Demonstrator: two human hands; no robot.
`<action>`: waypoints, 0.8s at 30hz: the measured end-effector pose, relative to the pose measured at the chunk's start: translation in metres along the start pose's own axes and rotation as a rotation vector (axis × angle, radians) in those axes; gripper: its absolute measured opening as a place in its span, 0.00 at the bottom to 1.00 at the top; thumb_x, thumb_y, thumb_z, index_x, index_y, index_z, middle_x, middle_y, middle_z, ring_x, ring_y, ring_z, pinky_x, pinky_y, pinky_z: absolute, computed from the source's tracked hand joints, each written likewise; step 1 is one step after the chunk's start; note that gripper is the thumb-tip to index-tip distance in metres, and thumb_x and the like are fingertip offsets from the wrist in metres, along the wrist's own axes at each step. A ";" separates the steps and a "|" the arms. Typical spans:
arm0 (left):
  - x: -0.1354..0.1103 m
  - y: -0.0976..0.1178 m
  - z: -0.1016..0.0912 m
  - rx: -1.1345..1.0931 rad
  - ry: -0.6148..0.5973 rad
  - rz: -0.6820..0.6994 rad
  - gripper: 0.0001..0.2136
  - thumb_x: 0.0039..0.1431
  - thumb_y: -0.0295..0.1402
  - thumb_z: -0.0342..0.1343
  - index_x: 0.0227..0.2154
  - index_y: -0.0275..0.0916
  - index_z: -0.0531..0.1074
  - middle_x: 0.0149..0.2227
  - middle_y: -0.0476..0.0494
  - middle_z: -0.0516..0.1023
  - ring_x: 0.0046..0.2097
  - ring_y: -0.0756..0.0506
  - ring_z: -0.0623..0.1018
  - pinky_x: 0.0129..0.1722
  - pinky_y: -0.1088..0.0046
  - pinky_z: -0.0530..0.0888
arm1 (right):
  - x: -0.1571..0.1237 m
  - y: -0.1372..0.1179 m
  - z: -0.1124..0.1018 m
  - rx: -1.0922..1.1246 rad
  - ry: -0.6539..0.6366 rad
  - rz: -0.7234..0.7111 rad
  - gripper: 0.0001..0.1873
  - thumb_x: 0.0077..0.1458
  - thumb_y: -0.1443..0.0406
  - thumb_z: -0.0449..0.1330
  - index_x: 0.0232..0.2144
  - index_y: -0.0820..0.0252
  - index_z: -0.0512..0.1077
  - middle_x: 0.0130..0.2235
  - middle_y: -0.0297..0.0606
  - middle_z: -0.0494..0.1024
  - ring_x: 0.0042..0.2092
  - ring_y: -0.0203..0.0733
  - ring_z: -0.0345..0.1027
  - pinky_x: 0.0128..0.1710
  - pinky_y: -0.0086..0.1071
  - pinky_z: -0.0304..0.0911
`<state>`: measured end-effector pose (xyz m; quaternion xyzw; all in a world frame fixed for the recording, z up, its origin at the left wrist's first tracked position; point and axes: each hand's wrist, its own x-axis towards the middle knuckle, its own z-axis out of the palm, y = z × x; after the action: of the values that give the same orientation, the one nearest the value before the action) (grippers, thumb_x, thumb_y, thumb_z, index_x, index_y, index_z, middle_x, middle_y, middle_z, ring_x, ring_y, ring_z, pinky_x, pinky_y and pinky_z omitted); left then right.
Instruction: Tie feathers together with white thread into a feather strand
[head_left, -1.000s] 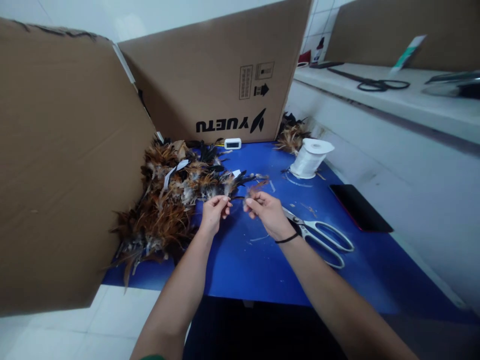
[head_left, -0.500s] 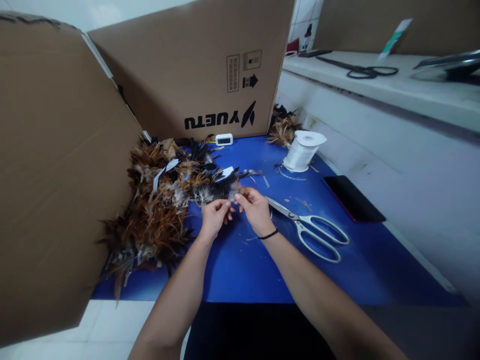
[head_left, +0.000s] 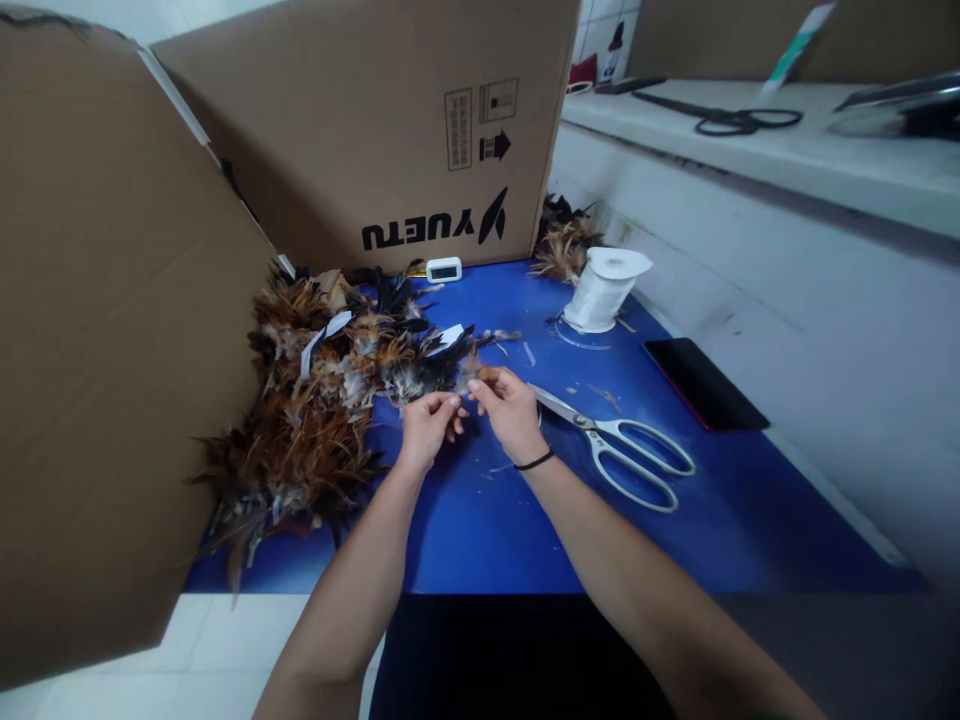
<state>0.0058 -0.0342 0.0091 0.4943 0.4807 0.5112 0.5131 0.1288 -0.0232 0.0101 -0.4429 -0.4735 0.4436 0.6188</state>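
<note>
My left hand (head_left: pixel 429 428) and my right hand (head_left: pixel 511 412) come close together above the table, thumbs and fingers pinched. A small, wispy grey-brown feather (head_left: pixel 469 368) rises between the two sets of fingertips; its lower end is hidden by them. Just beyond and to the left lies a heap of brown, black and grey feathers (head_left: pixel 307 430), with white paper slips (head_left: pixel 448 340) on it. White-handled scissors (head_left: pixel 600 430) rest beside my right hand, blades toward it.
Cardboard panels (head_left: pixel 300 130) wall off the left and back of the blue table (head_left: pixel 487 540). A white spool (head_left: pixel 602 295), a phone (head_left: pixel 705 383), a small white display device (head_left: pixel 444 269) and more feathers (head_left: pixel 564 248) lie around. Black scissors (head_left: pixel 731 120) rest on the ledge (head_left: pixel 825 160).
The whole view has shifted slightly, so the table and its things appear a little higher. Both hands stay pinched in nearly the same place, and the feather between them shows more upright.
</note>
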 end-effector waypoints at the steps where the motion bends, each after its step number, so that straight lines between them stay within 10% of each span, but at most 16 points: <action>1: 0.000 0.000 0.000 -0.002 -0.002 0.001 0.13 0.49 0.41 0.59 0.26 0.32 0.73 0.20 0.48 0.73 0.16 0.55 0.67 0.13 0.81 0.63 | 0.000 0.000 0.000 0.001 -0.001 0.002 0.09 0.46 0.61 0.60 0.29 0.60 0.67 0.24 0.30 0.70 0.24 0.33 0.63 0.21 0.26 0.57; 24: 0.002 -0.002 -0.003 -0.001 0.026 0.007 0.12 0.49 0.38 0.59 0.22 0.33 0.73 0.16 0.49 0.71 0.16 0.52 0.69 0.17 0.76 0.68 | 0.000 0.002 -0.002 -0.038 -0.068 0.038 0.10 0.45 0.62 0.61 0.31 0.61 0.71 0.26 0.32 0.72 0.25 0.33 0.62 0.21 0.26 0.57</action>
<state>0.0032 -0.0324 0.0075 0.4889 0.4855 0.5196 0.5052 0.1310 -0.0228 0.0080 -0.4482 -0.4940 0.4609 0.5854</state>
